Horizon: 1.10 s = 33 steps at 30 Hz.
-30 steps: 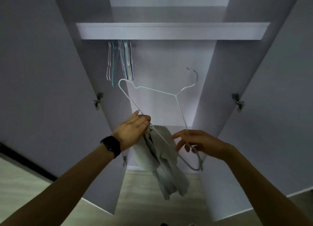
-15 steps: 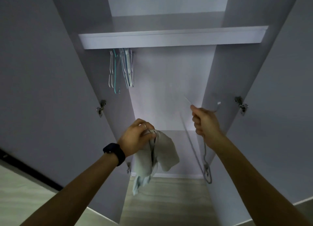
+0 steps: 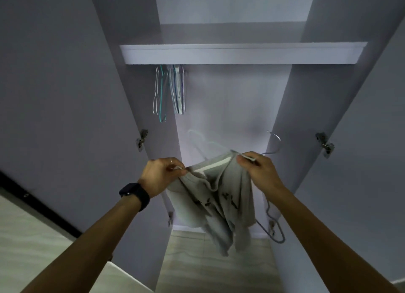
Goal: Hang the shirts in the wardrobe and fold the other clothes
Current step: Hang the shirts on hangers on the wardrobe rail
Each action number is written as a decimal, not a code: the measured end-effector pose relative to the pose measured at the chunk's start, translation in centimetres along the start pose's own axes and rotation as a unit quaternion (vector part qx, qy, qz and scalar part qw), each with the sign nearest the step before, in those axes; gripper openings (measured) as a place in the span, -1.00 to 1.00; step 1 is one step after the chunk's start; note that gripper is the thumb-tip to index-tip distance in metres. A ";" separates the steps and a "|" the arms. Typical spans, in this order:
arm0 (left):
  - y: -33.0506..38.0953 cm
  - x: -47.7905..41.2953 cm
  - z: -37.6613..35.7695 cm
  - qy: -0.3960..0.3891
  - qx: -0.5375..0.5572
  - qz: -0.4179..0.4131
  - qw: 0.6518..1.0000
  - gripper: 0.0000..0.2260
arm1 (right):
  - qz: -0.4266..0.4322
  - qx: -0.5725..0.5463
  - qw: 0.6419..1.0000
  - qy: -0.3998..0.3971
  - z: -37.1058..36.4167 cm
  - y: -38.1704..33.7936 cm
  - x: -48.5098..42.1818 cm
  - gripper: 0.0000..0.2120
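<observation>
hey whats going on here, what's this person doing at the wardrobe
A person stands at an open wardrobe and holds a grey shirt stretched between both hands. The left hand pinches one edge of its opening, and the right hand grips the other edge together with a thin white hanger. They seem to be working the shirt onto that hanger. It is not hung up yet. Spare hangers hang under the shelf on the left.

Dim light; pale floor (image 3: pixel 210 268) under a grey wardrobe (image 3: pixel 230 108), 2 doors (image 3: pixel 54 95) open.
</observation>
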<state>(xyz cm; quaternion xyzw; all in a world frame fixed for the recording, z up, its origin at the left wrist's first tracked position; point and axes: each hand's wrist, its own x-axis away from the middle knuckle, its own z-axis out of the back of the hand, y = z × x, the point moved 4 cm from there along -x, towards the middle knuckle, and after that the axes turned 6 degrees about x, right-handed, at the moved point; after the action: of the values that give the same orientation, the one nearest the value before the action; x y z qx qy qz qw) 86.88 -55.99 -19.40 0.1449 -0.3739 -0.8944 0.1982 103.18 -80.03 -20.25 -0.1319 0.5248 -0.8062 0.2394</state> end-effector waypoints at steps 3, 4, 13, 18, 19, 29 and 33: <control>-2.7 0.4 0.1 -0.033 0.012 0.054 0.998 -0.96 | -0.019 -0.015 0.998 0.050 1.4 1.0 -0.4 -0.90; -3.8 0.4 -0.2 -0.044 0.014 0.075 0.996 -0.95 | -0.022 -0.012 0.998 0.058 1.6 1.3 -0.4 -0.91; -4.6 -0.6 -1.7 -0.017 0.117 0.180 0.977 -0.74 | -0.066 0.065 0.995 0.028 0.1 5.1 0.2 -0.87; -3.5 -1.9 -1.6 -0.051 0.065 0.180 0.980 -0.76 | -0.089 0.073 0.992 0.043 -0.3 6.7 0.6 -0.89; -3.3 -2.0 -1.5 -0.074 0.052 0.178 0.980 -0.75 | -0.095 0.078 0.991 0.047 -0.3 6.9 0.6 -0.90; 3.9 -4.9 -1.1 -0.096 0.047 0.039 0.993 -0.93 | -0.132 -0.069 0.964 0.221 3.5 3.9 0.6 -0.66; 7.6 -6.3 -1.0 -0.116 0.018 0.013 0.993 -0.89 | -0.159 -0.340 0.894 0.245 4.7 -2.2 -0.3 -0.66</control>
<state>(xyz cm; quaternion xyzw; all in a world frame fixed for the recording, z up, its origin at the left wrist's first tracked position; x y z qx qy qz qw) 94.69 -58.59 -13.83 0.0388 -0.4120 -0.8957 0.1629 105.04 -82.81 -16.32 -0.0852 0.7808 -0.6127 -0.0882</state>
